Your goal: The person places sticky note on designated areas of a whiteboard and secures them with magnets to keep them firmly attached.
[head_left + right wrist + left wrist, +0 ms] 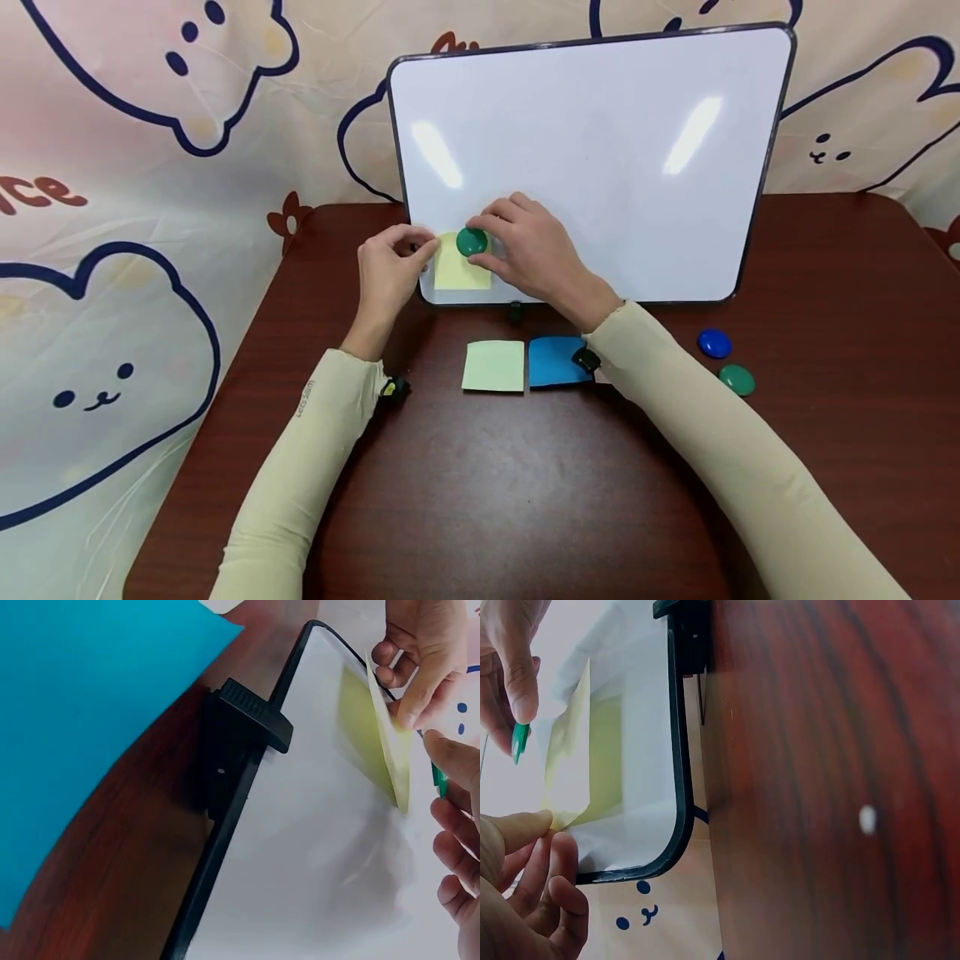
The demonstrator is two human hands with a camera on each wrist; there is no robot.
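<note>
A yellow sticky note (459, 273) stands against the lower left of the whiteboard (600, 167), its lower edge tilted out from the surface in the wrist views. My left hand (392, 265) pinches the note's left corner between thumb and forefinger, as the left wrist view shows with the note (571, 761). Between the thumb and fingers of my right hand (536, 250) is a round green magnet (472, 242), held over the note's upper part. Seen edge-on, the magnet (520, 741) is a thin green disc.
On the brown table (480, 500) lie a pale green note (493, 366) and a blue note (557, 362), partly under the right sleeve. A blue magnet (714, 343) and another green magnet (737, 380) lie at right. A black clip stand (244, 727) supports the board's lower edge.
</note>
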